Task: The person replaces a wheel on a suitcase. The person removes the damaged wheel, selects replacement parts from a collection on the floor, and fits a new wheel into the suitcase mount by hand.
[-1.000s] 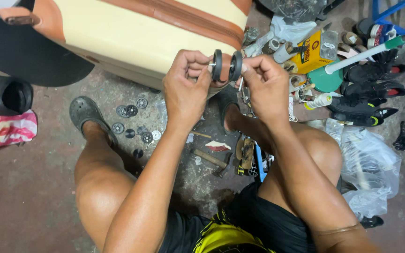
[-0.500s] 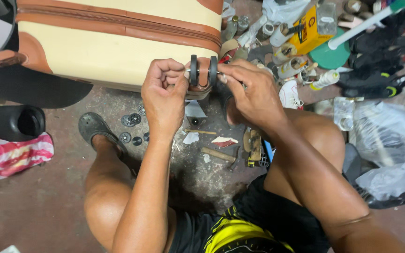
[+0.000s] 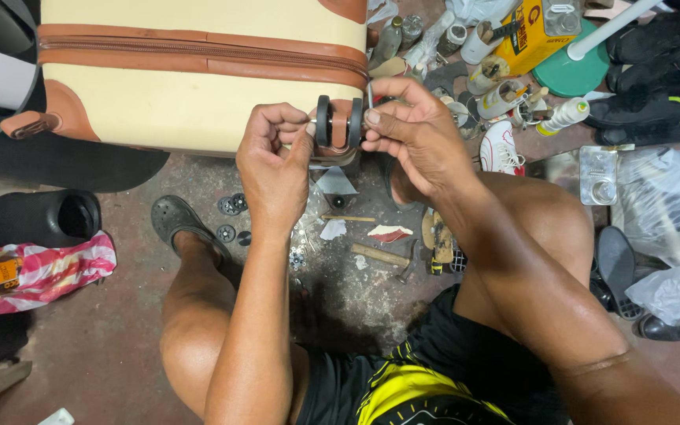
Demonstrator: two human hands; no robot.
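Both hands pinch a black double caster wheel (image 3: 338, 121) at the lower corner of the cream hard-shell suitcase with brown trim (image 3: 198, 79): left hand (image 3: 273, 169) curled closed on its left side, right hand (image 3: 415, 134) gripping its right. A yellow rectangular box (image 3: 533, 35) lies upper right beside small glue bottles (image 3: 505, 98), contents unseen.

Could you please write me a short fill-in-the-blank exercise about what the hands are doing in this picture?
1. Both hands pinch a black double ____ at the corner of the suitcase.
2. The suitcase body is cream with ____ trim.
3. The left hand holds it from the left, the right hand from the ____.

Missing words: wheel; brown; right
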